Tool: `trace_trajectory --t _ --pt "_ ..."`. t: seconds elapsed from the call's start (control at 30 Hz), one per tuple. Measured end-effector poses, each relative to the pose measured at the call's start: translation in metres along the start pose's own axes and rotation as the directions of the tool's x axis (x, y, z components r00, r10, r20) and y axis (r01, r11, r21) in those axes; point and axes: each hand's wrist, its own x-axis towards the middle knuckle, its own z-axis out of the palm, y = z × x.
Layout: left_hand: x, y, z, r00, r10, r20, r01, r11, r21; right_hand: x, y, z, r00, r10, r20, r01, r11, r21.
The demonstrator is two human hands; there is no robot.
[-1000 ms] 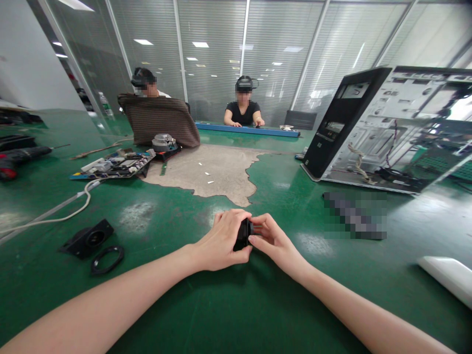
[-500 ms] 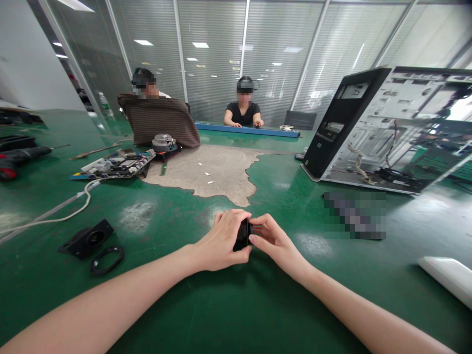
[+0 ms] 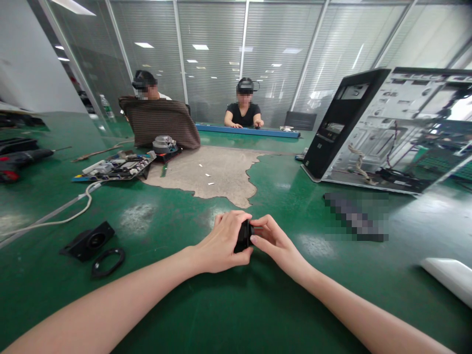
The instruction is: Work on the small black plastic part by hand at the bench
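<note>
My left hand [image 3: 223, 241] and my right hand [image 3: 271, 241] meet just above the green table [image 3: 228, 309], both closed round a small black part [image 3: 243, 236]. The left fingers wrap over its top and left side. The right thumb and fingertips pinch its right edge. Most of the part is hidden between the hands. A similar black square part with a round opening [image 3: 88, 242] lies at the left, and a black ring [image 3: 107, 261] lies beside it.
An open computer case [image 3: 387, 130] lies on its side at the right. A circuit board [image 3: 114, 167] and a white cable [image 3: 55, 216] are at the left, with a drill [image 3: 14, 162] beyond them. A white object [image 3: 448, 278] sits at the right edge. Two people sit across the table.
Both hands stay closed on the black part in almost the same place. The view has shifted slightly.
</note>
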Motion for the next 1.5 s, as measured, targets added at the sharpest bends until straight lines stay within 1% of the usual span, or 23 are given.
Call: trace_trajectory --t 0.07,0.13,0.3,0.43,0.5,0.67,0.9,1.13,1.23,1.4,1.5 --pt "0.0001 -0.0001 0.0000 1.000 0.000 0.002 0.000 1.000 0.000 0.0004 0.0005 -0.0003 0.999 -0.001 -0.032 0.000 1.000 -0.022" --pt "0.0003 -0.0002 0.0000 1.000 0.000 0.002 0.000 1.000 -0.007 0.0012 0.0010 -0.0003 0.999 0.002 -0.037 -0.004 0.999 -0.040" --pt "0.0002 -0.0007 0.0001 1.000 0.002 -0.009 -0.002 1.000 -0.016 0.0013 -0.0005 0.0003 1.000 0.006 -0.012 -0.007 0.998 -0.059" --pt "-0.0002 -0.0007 -0.0001 1.000 0.000 -0.011 -0.001 1.000 -0.020 -0.0010 -0.0016 0.0004 1.000 0.016 0.019 -0.016 1.000 -0.010" --pt "-0.0001 -0.0007 -0.0001 1.000 0.004 -0.011 -0.004 1.000 -0.016 -0.0014 -0.0009 0.0003 1.000 0.005 0.002 -0.005 1.000 -0.003" --pt "0.0007 -0.0003 -0.0004 1.000 -0.001 -0.009 0.001 1.000 -0.011 0.0008 0.0010 0.0004 0.999 -0.002 -0.033 0.000 0.999 -0.051" --pt "0.0003 -0.0003 0.0003 1.000 -0.009 -0.012 0.009 1.000 -0.011 -0.0013 -0.0006 0.0003 1.000 0.007 0.018 -0.006 0.999 -0.049" --pt "0.0003 -0.0004 -0.0001 1.000 -0.003 -0.005 0.003 1.000 -0.008 0.0007 0.0020 0.0000 0.999 -0.009 -0.049 0.005 0.998 -0.065" --pt "0.0005 -0.0002 -0.0002 1.000 -0.003 -0.005 0.003 1.000 -0.007 0.0009 0.0012 -0.0001 0.999 0.004 -0.034 -0.006 0.998 -0.065" --pt "0.0001 0.0001 0.0000 1.000 -0.003 -0.009 0.003 1.000 -0.005 -0.0011 0.0005 -0.0013 1.000 -0.002 0.026 0.003 0.999 -0.034" --pt "-0.0001 -0.0003 0.0000 1.000 -0.001 -0.011 0.001 1.000 0.000 -0.0013 0.0019 -0.0013 1.000 -0.020 0.007 0.020 0.999 -0.025"
